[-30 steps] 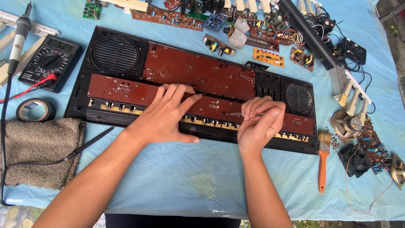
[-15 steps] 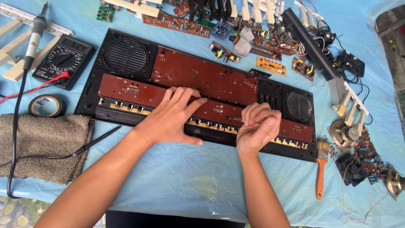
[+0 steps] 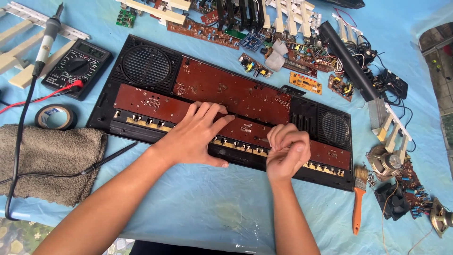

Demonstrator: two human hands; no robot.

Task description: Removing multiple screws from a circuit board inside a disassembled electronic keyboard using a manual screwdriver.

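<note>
My left hand [image 3: 196, 137] lies flat and wide on the brown board [image 3: 188, 111] in the open keyboard case [image 3: 141, 134]. My right hand [image 3: 288, 151] pinches something tiny there; I think I'm loosening it, and next needs a gentle lift.

You have bare blue cloth [image 3: 226, 212] below the keyboard case [image 3: 141, 132]; towel [image 3: 47, 160] left, paintbrush [image 3: 358, 198] right block.
</note>
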